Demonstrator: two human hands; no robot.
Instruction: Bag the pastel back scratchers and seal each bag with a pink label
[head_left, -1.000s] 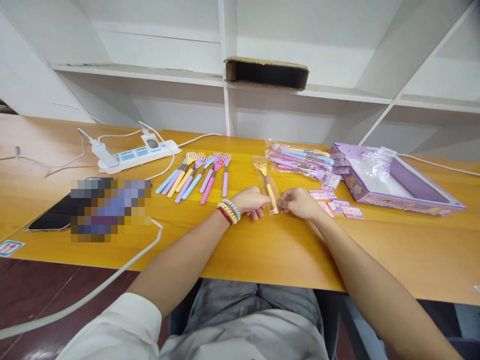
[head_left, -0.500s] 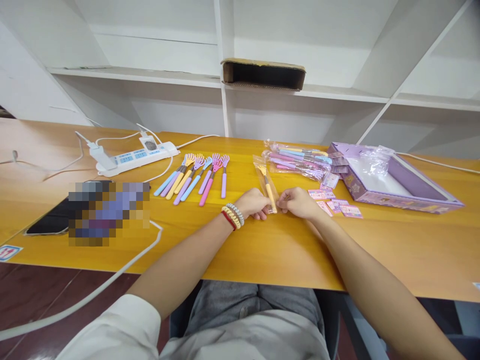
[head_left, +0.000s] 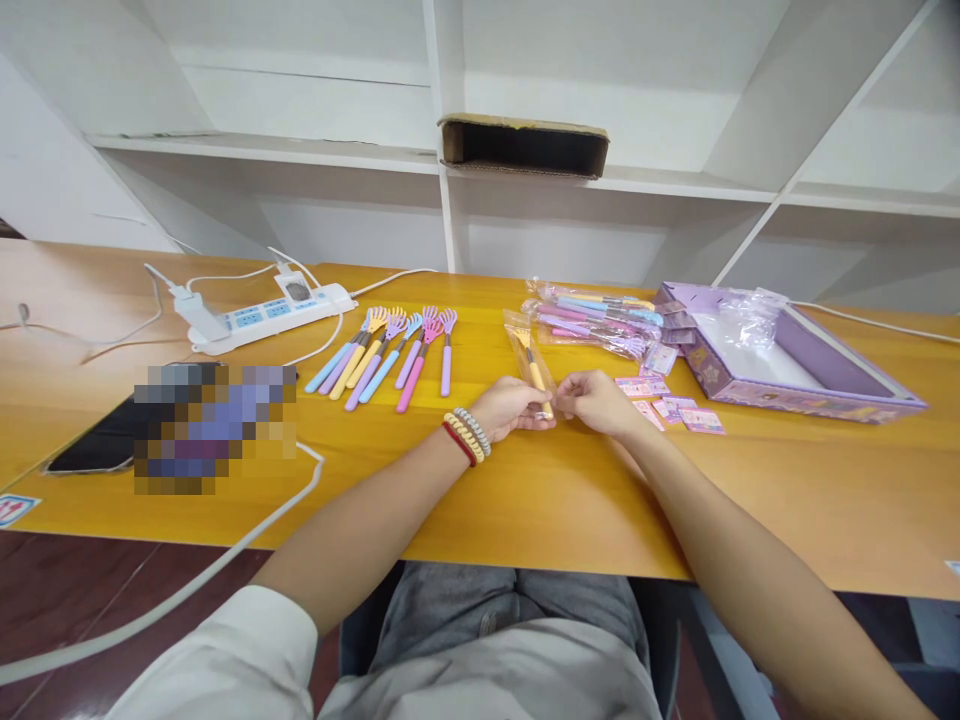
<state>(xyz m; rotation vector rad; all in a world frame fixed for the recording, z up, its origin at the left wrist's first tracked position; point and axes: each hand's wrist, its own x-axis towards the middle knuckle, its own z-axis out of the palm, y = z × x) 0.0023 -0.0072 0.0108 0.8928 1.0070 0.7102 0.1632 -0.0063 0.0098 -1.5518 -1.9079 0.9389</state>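
Note:
A yellow back scratcher lies inside a clear plastic bag, its claw end pointing away from me. My left hand is closed round the handle's near end, thumb on top and fingers beneath. On the other side my right hand pinches at the bag's open-looking lower edge; its fingertips are partly hidden. To the left, several unbagged back scratchers in blue, yellow, purple and pink lie in a fan. Beyond my right hand is a pile of bagged back scratchers.
Small printed cards lie right of my right hand. A purple open box with clear bags inside stands at the right. A power strip, a white cable and a black phone-like slab occupy the left. White shelves hold a cardboard box.
My left fingers have shifted beneath the back scratcher's handle end, extending further right. The bagged back scratcher and my right hand have barely moved.

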